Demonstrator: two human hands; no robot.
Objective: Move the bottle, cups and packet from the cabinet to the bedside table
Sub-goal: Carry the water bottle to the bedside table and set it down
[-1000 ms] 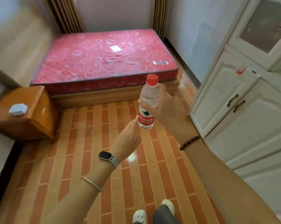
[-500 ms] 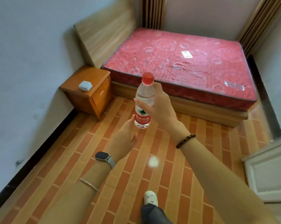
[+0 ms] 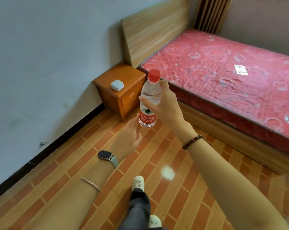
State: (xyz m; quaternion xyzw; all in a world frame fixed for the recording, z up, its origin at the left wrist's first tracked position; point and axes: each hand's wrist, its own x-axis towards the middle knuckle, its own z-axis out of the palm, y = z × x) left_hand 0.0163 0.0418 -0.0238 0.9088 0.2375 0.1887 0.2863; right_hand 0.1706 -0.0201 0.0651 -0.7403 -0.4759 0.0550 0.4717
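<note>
A clear water bottle (image 3: pixel 148 103) with a red cap and red label stands upright in the air, gripped round its upper body by my right hand (image 3: pixel 167 105). My left hand (image 3: pixel 128 138) is just below the bottle's base, fingers relaxed and loosely extended, holding nothing. The wooden bedside table (image 3: pixel 123 80) stands beyond the bottle, against the wall beside the bed. The cabinet, cups and packet are out of view.
A small white box (image 3: pixel 117 85) lies on the bedside table's top. A bed with a red mattress (image 3: pixel 223 77) and wooden headboard (image 3: pixel 150 34) fills the right. A grey wall (image 3: pixel 40 63) runs along the left. Brick-pattern floor (image 3: pixel 157 163) lies underfoot.
The view has swung left and nearer the bedside table; the white cabinet has left the frame. My right hand still holds the bottle, with my left hand staying under it.
</note>
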